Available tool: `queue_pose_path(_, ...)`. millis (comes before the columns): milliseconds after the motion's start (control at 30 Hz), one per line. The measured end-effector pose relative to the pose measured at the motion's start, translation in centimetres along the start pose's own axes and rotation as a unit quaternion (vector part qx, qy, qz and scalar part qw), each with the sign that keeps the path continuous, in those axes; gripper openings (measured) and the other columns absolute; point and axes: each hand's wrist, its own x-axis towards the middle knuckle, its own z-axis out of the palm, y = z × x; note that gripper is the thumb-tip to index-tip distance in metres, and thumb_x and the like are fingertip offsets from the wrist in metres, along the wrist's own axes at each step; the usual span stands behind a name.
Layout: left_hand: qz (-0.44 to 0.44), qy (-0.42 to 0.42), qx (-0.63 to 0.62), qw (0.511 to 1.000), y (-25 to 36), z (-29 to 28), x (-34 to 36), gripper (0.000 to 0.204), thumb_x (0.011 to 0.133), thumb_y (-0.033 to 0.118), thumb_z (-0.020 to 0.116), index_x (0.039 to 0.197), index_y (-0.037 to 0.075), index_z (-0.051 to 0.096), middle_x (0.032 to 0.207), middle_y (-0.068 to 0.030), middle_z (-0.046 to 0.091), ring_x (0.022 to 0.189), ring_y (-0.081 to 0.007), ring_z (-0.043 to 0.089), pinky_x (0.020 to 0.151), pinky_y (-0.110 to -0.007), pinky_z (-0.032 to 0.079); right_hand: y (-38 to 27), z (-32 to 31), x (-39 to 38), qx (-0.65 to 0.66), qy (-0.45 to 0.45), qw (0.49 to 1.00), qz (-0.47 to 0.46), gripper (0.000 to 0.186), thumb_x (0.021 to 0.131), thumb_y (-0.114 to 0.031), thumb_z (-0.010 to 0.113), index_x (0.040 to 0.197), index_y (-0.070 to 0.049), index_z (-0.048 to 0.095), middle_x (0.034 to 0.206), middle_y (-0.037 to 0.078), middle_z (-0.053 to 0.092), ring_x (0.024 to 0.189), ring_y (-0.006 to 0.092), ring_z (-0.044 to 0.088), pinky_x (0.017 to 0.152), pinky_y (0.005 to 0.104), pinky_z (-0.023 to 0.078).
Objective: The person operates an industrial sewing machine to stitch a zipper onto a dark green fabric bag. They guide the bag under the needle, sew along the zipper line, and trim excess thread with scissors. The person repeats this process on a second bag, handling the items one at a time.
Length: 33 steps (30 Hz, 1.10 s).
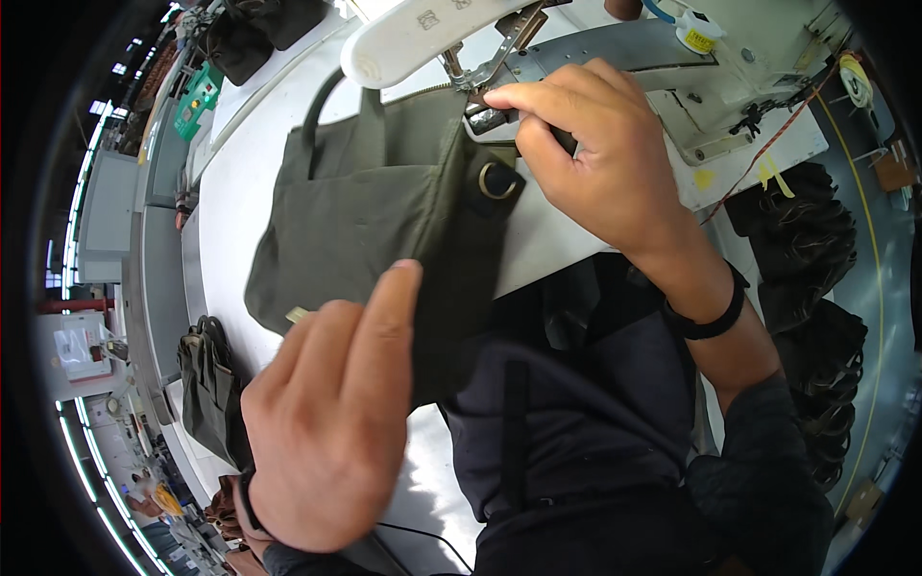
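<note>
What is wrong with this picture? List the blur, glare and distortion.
Head view: the fisheye lens bows the yellow floor line and leaves black corners; head view, far left: the light strips glare white; head view, lower left: the left hand looks slightly blurred, probably by motion.
</note>
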Motion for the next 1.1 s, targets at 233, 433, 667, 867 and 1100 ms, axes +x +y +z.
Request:
queue_pose_path(233, 0.038, -0.080, -0.099, 0.991, -1.7, -2.1, 5.1, 0.035, 0.088, 0.010, 0.076, 0.121, 0.002, 0.068, 0.089, -0.0114, 0.068, 0.073, -0.0267, 0.066, 0.072, -0.038, 0.053, 0.0, -0.4, 1.3, -0.068, -0.003, 0.996, -0.053, 0.019, 0.077, -0.011, 0.076, 0.093, -0.020, 0.079, 0.083, -0.006, 0.059, 0.091, 0.0189, 0.059, 0.081, 0.0371, 0.042)
queue_pose_path(433, 0.003, -0.027, -0.304, 0.952, -10.4, 6.2, 12.0, 0.027, 0.102, 0.026, 0.070, 0.112, 0.001, 0.071, 0.104, -0.0048, 0.074, 0.099, -0.0137, 0.066, 0.090, -0.034, 0.050, 0.3, -0.5, 1.1, -0.059, -0.011, 0.995, -0.084, 0.019, 0.085, -0.007, 0.069, 0.098, -0.019, 0.077, 0.091, -0.002, 0.059, 0.089, 0.0191, 0.058, 0.081, 0.0380, 0.043)
queue_pose_path(667, -0.032, -0.099, -0.550, 0.829, -13.1, 10.5, 14.3, 0.027, 0.103, 0.028, 0.071, 0.117, 0.005, 0.075, 0.113, 0.0010, 0.074, 0.105, -0.0069, 0.064, 0.100, -0.028, 0.048, 1.2, -0.7, 1.5, -0.048, -0.029, 0.997, -0.050, 0.022, 0.081, -0.008, 0.070, 0.096, -0.020, 0.080, 0.093, -0.003, 0.061, 0.089, 0.0200, 0.059, 0.082, 0.0381, 0.041)
queue_pose_path(867, -0.042, -0.104, -0.584, 0.804, -12.2, 10.7, 14.1, 0.026, 0.102, 0.028, 0.072, 0.115, 0.006, 0.075, 0.111, 0.0030, 0.072, 0.106, -0.0063, 0.062, 0.099, -0.027, 0.046, 0.4, 0.1, 1.9, -0.086, 0.006, 0.996, -0.012, 0.021, 0.078, -0.006, 0.072, 0.088, -0.021, 0.082, 0.089, -0.004, 0.062, 0.090, 0.0205, 0.058, 0.085, 0.0381, 0.039)
queue_pose_path(1100, -0.068, -0.172, -0.591, 0.785, -12.6, 9.9, 13.8, 0.040, 0.102, 0.030, 0.071, 0.132, 0.003, 0.071, 0.121, 0.0003, 0.072, 0.113, -0.0092, 0.062, 0.105, -0.028, 0.045, 1.1, 1.0, 1.8, -0.040, 0.031, 0.998, 0.028, 0.018, 0.084, -0.005, 0.071, 0.089, -0.020, 0.081, 0.096, 0.001, 0.068, 0.097, 0.0244, 0.061, 0.090, 0.0387, 0.039)
